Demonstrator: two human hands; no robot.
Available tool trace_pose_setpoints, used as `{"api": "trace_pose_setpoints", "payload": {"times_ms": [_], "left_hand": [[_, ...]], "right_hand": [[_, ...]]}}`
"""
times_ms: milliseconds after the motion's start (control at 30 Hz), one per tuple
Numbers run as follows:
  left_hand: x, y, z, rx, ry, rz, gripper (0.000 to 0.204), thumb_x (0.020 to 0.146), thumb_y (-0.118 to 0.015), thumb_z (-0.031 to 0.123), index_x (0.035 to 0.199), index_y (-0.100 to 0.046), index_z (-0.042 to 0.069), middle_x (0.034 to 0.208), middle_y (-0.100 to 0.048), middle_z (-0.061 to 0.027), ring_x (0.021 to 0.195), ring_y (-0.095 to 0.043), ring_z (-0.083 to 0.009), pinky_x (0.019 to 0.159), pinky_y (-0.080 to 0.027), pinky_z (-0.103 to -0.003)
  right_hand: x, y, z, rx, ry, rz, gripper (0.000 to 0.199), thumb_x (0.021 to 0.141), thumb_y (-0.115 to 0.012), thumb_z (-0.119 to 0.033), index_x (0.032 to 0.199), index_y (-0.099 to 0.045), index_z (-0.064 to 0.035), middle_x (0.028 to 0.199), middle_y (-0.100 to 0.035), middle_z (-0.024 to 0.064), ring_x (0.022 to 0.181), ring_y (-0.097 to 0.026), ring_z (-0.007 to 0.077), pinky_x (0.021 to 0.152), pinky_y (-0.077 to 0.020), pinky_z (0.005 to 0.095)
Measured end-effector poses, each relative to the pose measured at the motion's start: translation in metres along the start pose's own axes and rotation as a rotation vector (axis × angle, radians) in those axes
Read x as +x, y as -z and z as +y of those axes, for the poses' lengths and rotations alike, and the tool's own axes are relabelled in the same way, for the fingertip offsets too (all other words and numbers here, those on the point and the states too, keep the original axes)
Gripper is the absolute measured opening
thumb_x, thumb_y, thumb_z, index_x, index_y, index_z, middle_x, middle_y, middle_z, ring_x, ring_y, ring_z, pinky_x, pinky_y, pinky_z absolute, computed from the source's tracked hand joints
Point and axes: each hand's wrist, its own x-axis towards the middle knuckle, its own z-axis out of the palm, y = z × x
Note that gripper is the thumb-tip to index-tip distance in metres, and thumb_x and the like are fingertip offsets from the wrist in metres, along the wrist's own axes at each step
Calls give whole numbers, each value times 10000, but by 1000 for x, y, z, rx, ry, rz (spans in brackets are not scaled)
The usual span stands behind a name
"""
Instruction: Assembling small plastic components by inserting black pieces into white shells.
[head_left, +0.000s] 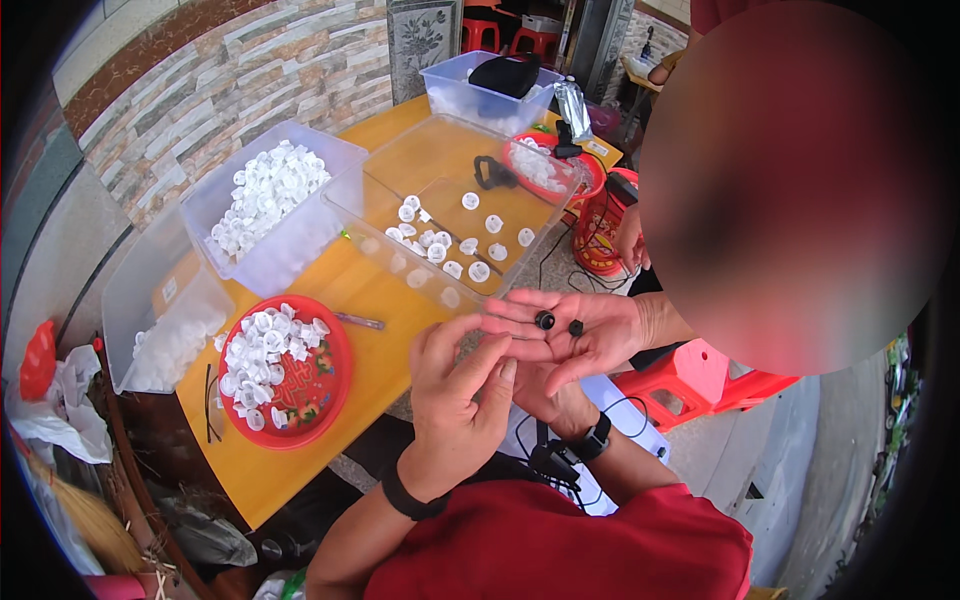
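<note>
Nearest, low in view: left hand (458, 385), black band (410, 497) at the wrist, thumb and fingers bent close together; cannot tell whether anything sits between them. Right hand (547, 390), watch (592, 437) on the wrist, partly hidden under a co-worker's hand (605, 325); its grip cannot be told. The two hands sit near each other, left a little farther left.

Just beyond both: the co-worker's palm, turned up, reaching in from the right. On it, a black ring-shaped piece (544, 320) and, right of that, a smaller black piece (576, 328). Key relation: both pieces lie right of the left fingertips and above the right hand, with the ring-shaped one closer to the left fingers. Neither shows a clear long axis; depth gap uncertain.

Left of the left hand, on the table (380, 370): red plate (343, 385) part-covered with white plastic parts (262, 355); pen (360, 321) between plate and hand.

Ahead of the hands: clear tray (440, 190) with scattered white discs (437, 253). Ahead and left: translucent box (322, 215) with a white heap (275, 195). Farther, beyond the tray: red bowl (597, 183), then bluish bin (475, 105).
</note>
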Motion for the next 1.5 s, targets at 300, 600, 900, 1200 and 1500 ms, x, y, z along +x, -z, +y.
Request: {"api": "trace_pose_setpoints", "payload": {"times_ms": [300,600,900,1200,1500], "left_hand": [[15,-13,-14,179,113,-71,191,629,-607,-45,775,-663,63,950,-523,-87,894,-475,-278,759,-416,-370],[23,-4,-35,270,-88,-240,153,590,-628,-15,730,-652,41,880,-528,-74,871,-481,-264,727,-430,-364],[26,15,-39,435,-418,-540,185,581,-627,71,744,-582,-4,861,-522,-100,813,-493,-253,708,-431,-353],[-1,33,-36,29,1,-167,107,723,-594,-8,792,-512,-11,905,-524,-118,856,-499,-291,739,-420,-383],[-68,40,-46,259,-26,6,110,717,-563,-50,819,-523,-36,976,-503,-151,949,-497,-365,789,-430,-424]], "right_hand": [[24,10,-27,-728,168,-654,552,883,-469,-382,1327,-353,-74,1363,-379,-2,1174,-427,132,964,-371,343],[12,4,15,415,-192,-144,562,876,-464,-345,1344,-306,-76,1288,-443,10,1124,-464,147,963,-375,344],[14,9,42,588,-212,-111,483,866,-478,-334,1258,-376,-71,1254,-474,70,1126,-476,198,965,-380,378],[18,-16,43,456,-278,-159,476,859,-515,-265,1271,-383,-66,1273,-462,70,1133,-465,196,937,-386,370],[7,-30,81,423,-459,-247,351,914,-471,-138,1237,-457,-1,1138,-548,77,1044,-531,175,908,-418,349]]}}
